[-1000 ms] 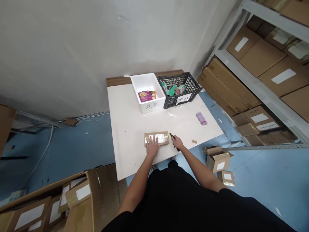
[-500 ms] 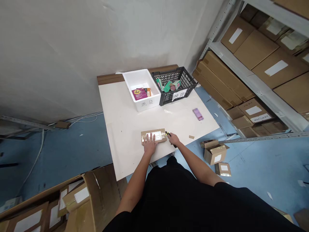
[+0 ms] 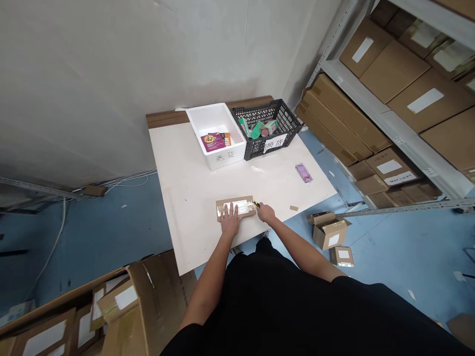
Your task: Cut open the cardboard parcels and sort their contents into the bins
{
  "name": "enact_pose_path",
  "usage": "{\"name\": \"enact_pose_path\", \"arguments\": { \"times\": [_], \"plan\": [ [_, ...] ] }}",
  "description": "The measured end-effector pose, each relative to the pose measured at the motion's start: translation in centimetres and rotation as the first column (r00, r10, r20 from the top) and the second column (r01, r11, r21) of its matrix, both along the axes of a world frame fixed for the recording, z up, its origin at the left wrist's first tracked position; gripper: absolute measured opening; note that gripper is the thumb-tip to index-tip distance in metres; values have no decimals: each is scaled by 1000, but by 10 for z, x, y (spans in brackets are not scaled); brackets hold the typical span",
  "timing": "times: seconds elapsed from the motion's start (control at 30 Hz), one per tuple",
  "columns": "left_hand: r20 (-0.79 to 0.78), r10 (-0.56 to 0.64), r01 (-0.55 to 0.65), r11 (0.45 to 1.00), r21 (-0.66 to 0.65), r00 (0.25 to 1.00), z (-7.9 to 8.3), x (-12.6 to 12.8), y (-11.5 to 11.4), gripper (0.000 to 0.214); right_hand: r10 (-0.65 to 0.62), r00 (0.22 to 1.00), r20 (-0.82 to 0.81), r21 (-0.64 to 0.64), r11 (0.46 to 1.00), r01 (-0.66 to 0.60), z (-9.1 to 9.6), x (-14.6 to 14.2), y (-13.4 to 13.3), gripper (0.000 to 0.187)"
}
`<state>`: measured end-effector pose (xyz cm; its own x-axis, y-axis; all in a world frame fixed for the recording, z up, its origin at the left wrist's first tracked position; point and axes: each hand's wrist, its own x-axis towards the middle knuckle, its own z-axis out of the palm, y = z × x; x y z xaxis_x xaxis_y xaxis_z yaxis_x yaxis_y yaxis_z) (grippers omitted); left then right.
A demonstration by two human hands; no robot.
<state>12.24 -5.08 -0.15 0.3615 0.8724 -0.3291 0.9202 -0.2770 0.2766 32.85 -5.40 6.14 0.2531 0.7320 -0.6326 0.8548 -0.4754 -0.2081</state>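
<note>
Your left hand [image 3: 230,222] lies flat, fingers spread, on top of a small taped cardboard parcel [image 3: 241,207] near the front edge of the white worktop [image 3: 193,198]. The palm presses down on the parcel's left half; nothing is gripped.

Your right hand [image 3: 265,212] sits just beside the parcel's right end, closed around a yellow-and-black utility knife [image 3: 256,203]. The tip of the knife meets the parcel's right edge; whether the blade is out is too small to tell.

The parcel carries a white label under glossy tape, lying flat, long side running left to right.

At the back of the worktop, a white foam box [image 3: 217,134] holds a purple packet and an orange one; handwriting marks its front wall. Touching it on the right, a black mesh crate [image 3: 284,123] holds green and pink small packs, with a white handwritten tag on its front.

A blurred purple item [image 3: 303,173] lies on the right part of the worktop, well apart from your hands. A small brown scrap [image 3: 294,208] lies near the right front edge.

On the blue floor [image 3: 111,232] to the right, two small cardboard boxes [image 3: 328,231], one with its flaps open. Metal shelving [image 3: 386,123] on the right is stacked with labelled cartons. At lower left, a large open carton [image 3: 122,301] holds more labelled parcels.
</note>
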Motion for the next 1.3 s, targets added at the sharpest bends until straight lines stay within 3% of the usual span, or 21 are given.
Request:
{"name": "enact_pose_path", "arguments": {
  "times": [0.33, 0.47, 0.57, 0.67, 0.77, 0.93, 1.1, 1.17, 1.3],
  "plan": [
    [18, -13, 12, 998, 57, 1000, -9, -2, -2, 68, -24, 998, -52, -25, 999, 23, -3, 2, -25, 34],
    [10, -18, 18, 997, 69, 1000, -9, -3, -2, 67, -45, 989, -142, -66, 997, 36, -4, 11, -37, 31],
    [-21, -27, 28, 997, 65, 999, -3, -1, 1, 68, -148, 973, -179, -14, 989, 148, -7, 17, -45, 32],
    [-32, -51, 53, 998, 43, 998, 7, -1, 13, 71, -292, 941, -172, 85, 947, 310, -15, 12, -48, 36],
    [-14, -36, 36, 999, 25, 999, 15, -6, 34, 67, -327, 923, -201, 118, 928, 354, -25, -3, -42, 42],
    [-44, 52, -52, 998, -17, 998, 19, -21, 61, 64, -353, 903, -244, 99, 917, 385, -38, -22, -17, 56],
    [-121, 209, -209, 978, 8, 971, 17, -14, 36, 65, -404, 892, -202, 85, 900, 427, -36, 0, 38, 70],
    [-149, 174, -183, 982, -54, 974, 15, -1, 18, 69, -383, 907, -177, 98, 910, 404, -33, 13, 69, 71],
    [-50, -45, 33, 976, -217, 998, 16, 30, -3, 65, -222, 966, -130, 185, 952, 244, -26, 34, 124, 67]
  ]
}}
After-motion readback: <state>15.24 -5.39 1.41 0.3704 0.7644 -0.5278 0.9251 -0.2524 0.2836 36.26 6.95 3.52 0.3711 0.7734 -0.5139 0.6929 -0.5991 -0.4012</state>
